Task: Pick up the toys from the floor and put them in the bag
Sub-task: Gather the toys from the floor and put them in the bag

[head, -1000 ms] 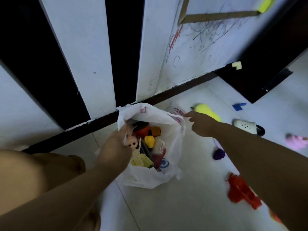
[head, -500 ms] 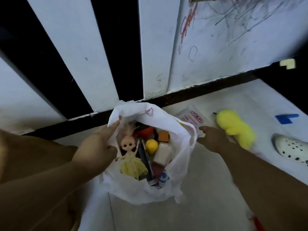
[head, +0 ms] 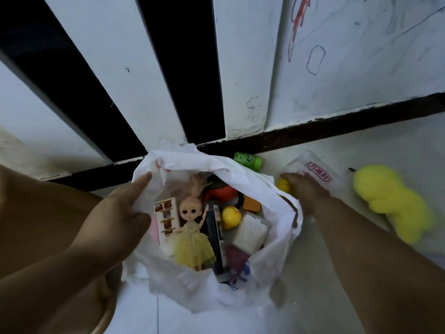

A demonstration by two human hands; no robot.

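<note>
The left hand point(head: 120, 210) pinches the near-left rim of the white bag point(head: 272, 189), thumb inside and fingers outside, holding its mouth open. The right hand point(head: 304, 189) is just past the bag's right rim, fingers curled down over a small yellow toy point(head: 283, 184) on the floor; it looks to be closing on it, though the hand hides most of the toy, so I cannot tell if the grip is firm.

That toy lies just right of the bag's mouth, so the coming move is a short carry leftward over the rim. The right hand is plainly the nearer one.

Inside the bag lie a doll point(head: 192, 232), a yellow ball point(head: 231, 216) and other pieces. Farther right on the floor lies a fuzzy yellow toy point(head: 395, 208), its long axis running away toward the wall, and a green can point(head: 248, 160) sits behind the bag.
</note>
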